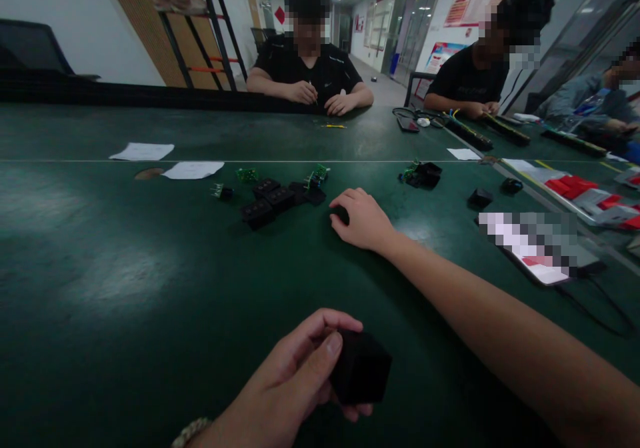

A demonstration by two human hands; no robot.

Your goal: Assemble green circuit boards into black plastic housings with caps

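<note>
My left hand holds a black box near the bottom centre, thumb on its near side and fingers around it. Farther out, my right hand has its fingers curled round a small dark object on the green table. Just left of that hand are several black cases and a green circuit board with wires. Another green board and a small part with pins sit farther left.
A phone, a small black block and dark parts with wires are to the right. White papers lie at the left. Across the table a person sits; others are at the right.
</note>
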